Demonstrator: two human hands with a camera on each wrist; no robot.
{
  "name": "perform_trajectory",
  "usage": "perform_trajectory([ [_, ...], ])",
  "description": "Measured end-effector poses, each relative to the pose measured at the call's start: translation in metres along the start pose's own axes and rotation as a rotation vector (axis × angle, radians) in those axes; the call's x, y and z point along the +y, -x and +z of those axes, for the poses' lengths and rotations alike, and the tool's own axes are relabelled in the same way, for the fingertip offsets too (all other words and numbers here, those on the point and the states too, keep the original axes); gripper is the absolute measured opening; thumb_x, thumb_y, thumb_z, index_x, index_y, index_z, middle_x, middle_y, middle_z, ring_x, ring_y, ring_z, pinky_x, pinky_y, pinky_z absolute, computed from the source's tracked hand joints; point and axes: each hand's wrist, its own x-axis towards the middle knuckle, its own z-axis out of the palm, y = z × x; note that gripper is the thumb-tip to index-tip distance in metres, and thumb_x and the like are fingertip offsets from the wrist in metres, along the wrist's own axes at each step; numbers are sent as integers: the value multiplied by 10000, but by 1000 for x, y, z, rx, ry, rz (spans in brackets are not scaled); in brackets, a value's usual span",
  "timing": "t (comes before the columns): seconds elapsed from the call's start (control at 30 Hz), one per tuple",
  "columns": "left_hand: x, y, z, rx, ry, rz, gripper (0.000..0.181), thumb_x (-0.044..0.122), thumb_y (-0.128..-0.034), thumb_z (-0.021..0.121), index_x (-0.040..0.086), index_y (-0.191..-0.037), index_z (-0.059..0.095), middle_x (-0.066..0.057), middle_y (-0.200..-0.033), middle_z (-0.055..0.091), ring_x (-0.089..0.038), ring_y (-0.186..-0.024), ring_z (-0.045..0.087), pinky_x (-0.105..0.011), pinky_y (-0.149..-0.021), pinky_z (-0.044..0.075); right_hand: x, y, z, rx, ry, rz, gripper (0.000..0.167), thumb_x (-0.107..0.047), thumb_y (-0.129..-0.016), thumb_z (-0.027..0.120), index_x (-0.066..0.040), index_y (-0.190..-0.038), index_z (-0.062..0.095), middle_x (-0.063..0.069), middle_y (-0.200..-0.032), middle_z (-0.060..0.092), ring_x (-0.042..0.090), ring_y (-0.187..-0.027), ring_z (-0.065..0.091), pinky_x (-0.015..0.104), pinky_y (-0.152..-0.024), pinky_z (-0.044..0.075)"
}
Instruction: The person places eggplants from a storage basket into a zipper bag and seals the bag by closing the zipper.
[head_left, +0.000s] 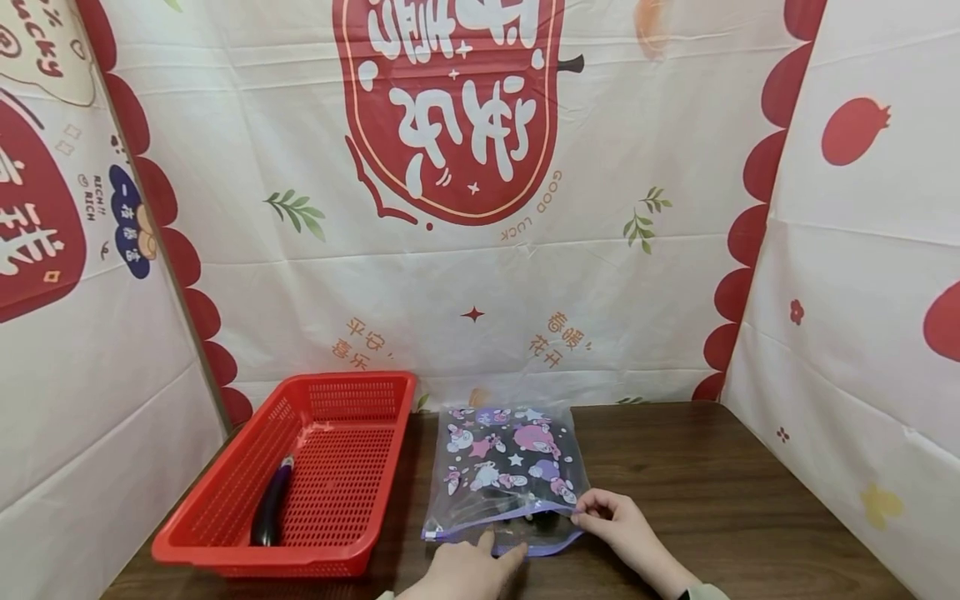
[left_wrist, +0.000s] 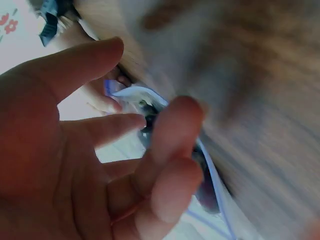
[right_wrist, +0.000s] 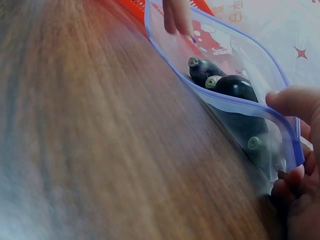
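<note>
A clear zip bag (head_left: 501, 467) with a cartoon print and purple rim lies on the table, its mouth gaping towards me. Inside it are dark eggplants (right_wrist: 235, 86); three stem ends show in the right wrist view. My right hand (head_left: 618, 525) pinches the rim at the bag's right corner, thumb on the edge. At the mouth's left part, my left hand (head_left: 468, 571) has its fingers (left_wrist: 117, 129) spread and loosely bent, with nothing held between them. Another eggplant (head_left: 272, 504) lies in the red basket (head_left: 345, 467), left of the bag.
The brown wooden table (head_left: 660, 450) extends right of the bag. A printed white cloth (head_left: 480, 283) hangs behind it, and similar cloths stand at both sides. The basket's right rim is a short way from the bag.
</note>
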Motion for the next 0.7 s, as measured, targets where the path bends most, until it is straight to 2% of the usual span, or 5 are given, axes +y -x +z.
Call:
perform_trajectory([
  [0.23,-15,24,-11,10,56,76,519,520,-805,673,530,-1303,529,67,-1193,599,-175,-852,633,-407,-616,511,-1,-1,2,10,2,1,78,-46,-827,716,-47,-811,640,-74,-670,535,23,-589,458,228,-548,406],
  [0.37,-28,42,-21,99,83,127,520,563,-806,654,470,-1308,556,87,-1150,599,-107,-690,597,-339,-515,467,-2,-1,2,-4,1,5,75,-53,-833,713,-39,-820,641,-75,-679,542,22,-593,459,230,-552,410],
  [0.43,-35,50,-28,111,116,138,533,575,-810,654,438,-1316,560,78,-1165,598,-86,-643,574,-313,-508,462,-2,-1,1,-1,0,17,76,-53,-832,714,-36,-822,641,-75,-678,542,21,-593,458,228,-555,412],
  [0.6,-46,63,-46,79,163,89,527,511,-830,683,398,-1329,558,47,-1212,599,-63,-589,528,-286,-539,486,-2,-1,-1,1,-6,18,72,-38,-834,700,-17,-824,632,-67,-687,548,21,-600,462,225,-562,415],
  [0.7,-52,70,-51,119,166,63,499,455,-843,698,370,-1319,580,36,-1172,617,-47,-561,497,-271,-524,477,-2,0,0,-22,-15,13,64,-31,-838,693,-10,-832,633,-61,-702,561,21,-612,474,227,-570,426],
])
